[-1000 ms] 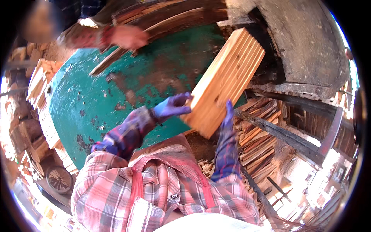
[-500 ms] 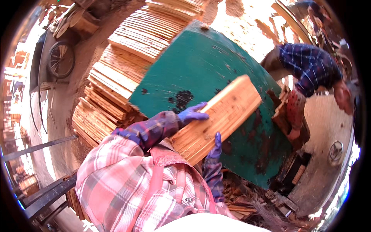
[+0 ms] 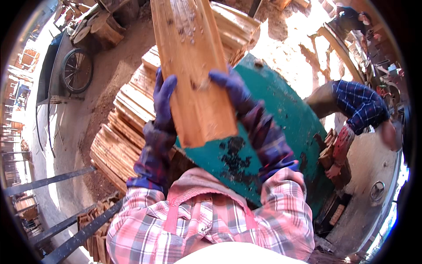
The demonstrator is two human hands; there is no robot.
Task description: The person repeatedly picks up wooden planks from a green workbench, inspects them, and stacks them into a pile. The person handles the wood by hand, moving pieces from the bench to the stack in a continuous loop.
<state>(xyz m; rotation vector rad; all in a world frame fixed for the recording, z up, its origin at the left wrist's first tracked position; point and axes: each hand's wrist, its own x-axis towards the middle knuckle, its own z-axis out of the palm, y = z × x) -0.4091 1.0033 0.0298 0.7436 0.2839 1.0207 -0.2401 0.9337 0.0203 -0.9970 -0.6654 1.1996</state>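
Observation:
A stack of wooden boards (image 3: 195, 94) is lifted in front of me, its long side pointing away from me. My left hand (image 3: 164, 99), in a purple glove, grips its left edge. On the opposite edge, my right hand (image 3: 232, 88), gloved the same, presses with its fingers over the top corner. The boards hang over the near left part of a green tabletop (image 3: 281, 101) with black worn patches. Beyond and to the left lie stacked rows of boards (image 3: 132, 103). How many boards I hold cannot be made out from above.
At the right, a person in a dark checked shirt (image 3: 358, 103) bends over a worktable (image 3: 365, 163) and handles wood pieces (image 3: 336, 165). A cart with a spoked wheel (image 3: 77, 70) stands at the left near cut logs (image 3: 105, 31). Metal bars (image 3: 52, 180) cross the lower left.
The boards have moved off the green tabletop, up and to the left, and turned to point away from me. Both hands moved with them. The co-worker stays bent at the right.

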